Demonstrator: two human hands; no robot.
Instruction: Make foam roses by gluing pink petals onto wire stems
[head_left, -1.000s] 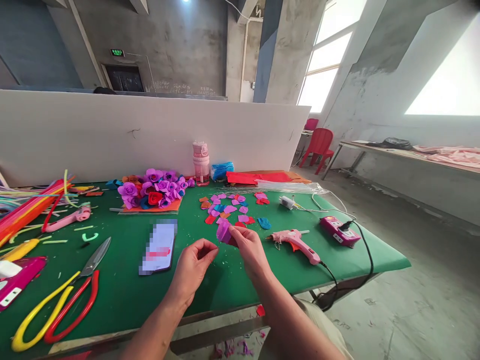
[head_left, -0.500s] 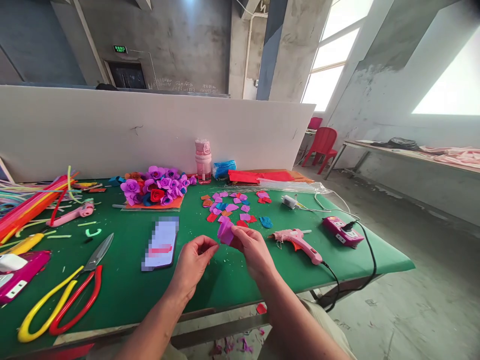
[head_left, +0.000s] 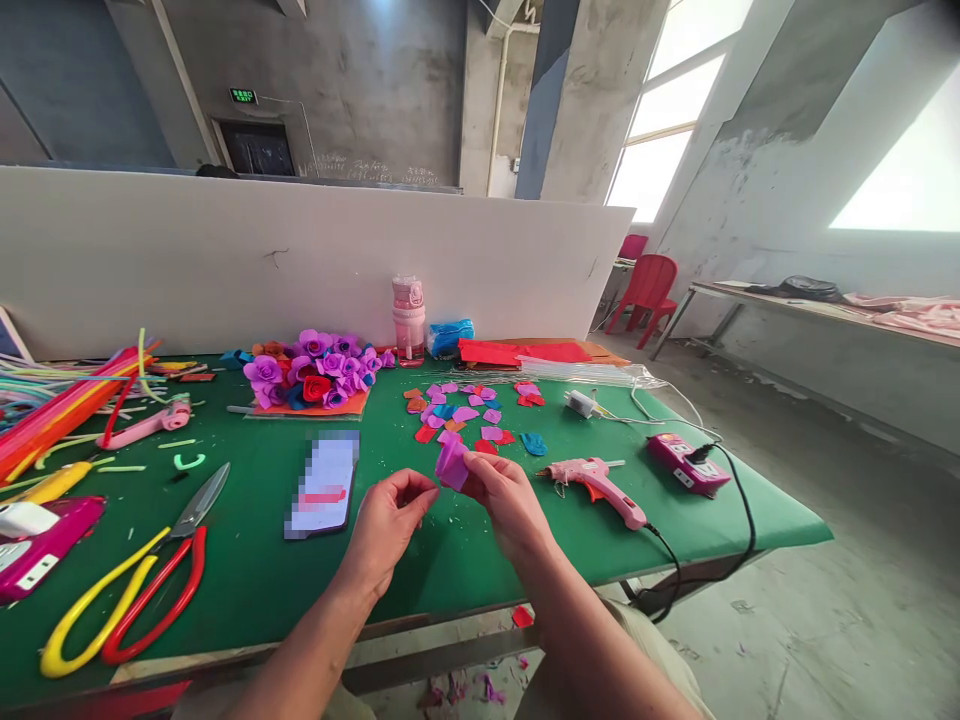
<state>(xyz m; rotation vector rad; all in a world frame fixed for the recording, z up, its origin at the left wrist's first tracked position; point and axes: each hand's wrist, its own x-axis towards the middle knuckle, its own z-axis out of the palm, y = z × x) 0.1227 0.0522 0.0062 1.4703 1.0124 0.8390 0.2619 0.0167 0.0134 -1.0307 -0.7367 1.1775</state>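
Observation:
My right hand pinches a small purple paper petal piece between thumb and fingers, above the green table. Just left of it, my left hand is closed, thumb against fingertips; whatever it may hold is too small to make out. The two hands are close but apart. Behind them lie several loose purple, red, orange and blue paper petals. A pink glue gun rests beside my right hand. Left of my left hand lies a phone.
Large scissors with yellow and red handles lie at left, near a second pink glue gun and coloured strips. Paper roses and a pink bottle stand at the back. A magenta power strip with cables is at right.
The view has shifted very slightly. Both hands and the purple petal piece stay almost in place.

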